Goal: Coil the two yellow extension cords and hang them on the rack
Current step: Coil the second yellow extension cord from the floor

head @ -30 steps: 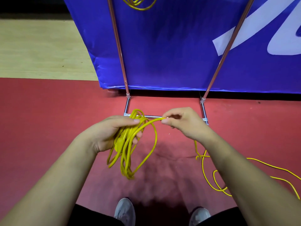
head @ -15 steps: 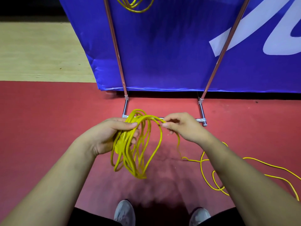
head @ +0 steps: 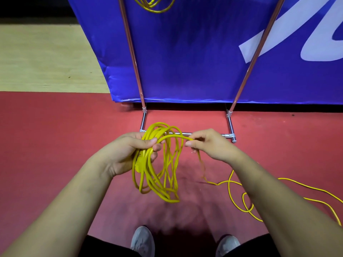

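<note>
My left hand [head: 130,153] grips a bundle of several loops of yellow extension cord [head: 157,175] that hang down in front of me. My right hand [head: 207,145] pinches the same cord just to the right of the bundle, where a strand arches between the two hands. From there the loose cord [head: 246,199] drops, blurred, to the red floor and trails off to the right. A second yellow coil [head: 152,4] hangs at the top edge, on the rack [head: 132,52], whose two thin poles rise from a chrome base.
A blue banner [head: 194,52] stands right behind the rack. The rack's chrome base bar [head: 228,135] lies on the red floor [head: 55,136] just beyond my hands. Pale wooden floor [head: 42,58] lies at the far left. My two grey shoes [head: 143,242] show at the bottom.
Another loop has joined the bundle in my left hand, and the bundle hangs wider. My right hand has slid along the cord, and the loose cord on the floor has shifted.
</note>
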Tool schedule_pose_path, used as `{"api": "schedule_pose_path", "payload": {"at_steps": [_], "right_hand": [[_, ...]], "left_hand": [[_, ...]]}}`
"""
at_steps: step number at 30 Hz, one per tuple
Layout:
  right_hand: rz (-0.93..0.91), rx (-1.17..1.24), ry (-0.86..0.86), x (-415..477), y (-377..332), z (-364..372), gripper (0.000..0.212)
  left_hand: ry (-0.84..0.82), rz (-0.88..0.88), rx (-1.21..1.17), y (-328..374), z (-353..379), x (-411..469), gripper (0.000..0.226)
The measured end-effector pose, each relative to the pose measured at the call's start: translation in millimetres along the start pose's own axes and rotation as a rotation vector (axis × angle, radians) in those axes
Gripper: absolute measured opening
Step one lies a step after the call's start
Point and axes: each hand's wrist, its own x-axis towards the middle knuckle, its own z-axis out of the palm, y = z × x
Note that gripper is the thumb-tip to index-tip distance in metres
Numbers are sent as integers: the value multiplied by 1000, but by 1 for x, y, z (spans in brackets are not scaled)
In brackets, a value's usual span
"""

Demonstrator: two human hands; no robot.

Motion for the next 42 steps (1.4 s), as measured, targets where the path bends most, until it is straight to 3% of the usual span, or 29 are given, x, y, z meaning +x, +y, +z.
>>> {"api": "schedule_pose_path", "payload": {"at_steps": [3,6,9,13,16,19,22,24,27,29,32,34,36,39,42], "right_hand": [[-17,51,43,0,-6,4,19],[-123,54,50,1,-26,13,12],[-145,54,46,2,-28,10,11],[34,-176,-35,7,14,4,27],[289,-277,-25,7,60,4,28],[471,-102,55,4,78,9,19],[523,286,202,6,66,20,20],[545,378,211,9,53,26,19],[406,-31,80,12,28,19,12],[302,-244,-91,9,8,8,20],[243,-211,-485,-5,-25,0,15],[157,-35,-613,-13,-44,2,8],[61,157,-501,-13,-54,6,10],[17,348,-133,-2,-49,6,12],[33,307,66,2,-30,-2,9]], "left_hand": [[38,-21,71,0,5,0,23],[-46,-49,143,-2,7,0,41],[-69,-34,135,-1,3,-1,43],[60,30,-78,4,-3,-3,47],[105,208,-291,10,-9,-5,35],[111,297,-365,16,-13,-7,26],[134,304,-317,16,-14,-4,24],[188,288,-258,15,-16,-2,22],[278,261,-153,14,-21,-1,10],[350,243,-45,13,-25,-3,10],[350,173,73,12,-21,-7,23],[284,115,174,7,-10,-7,33],[207,62,251,1,1,-5,31],[115,31,284,-1,13,-5,21],[90,52,181,4,14,-5,17]]}}
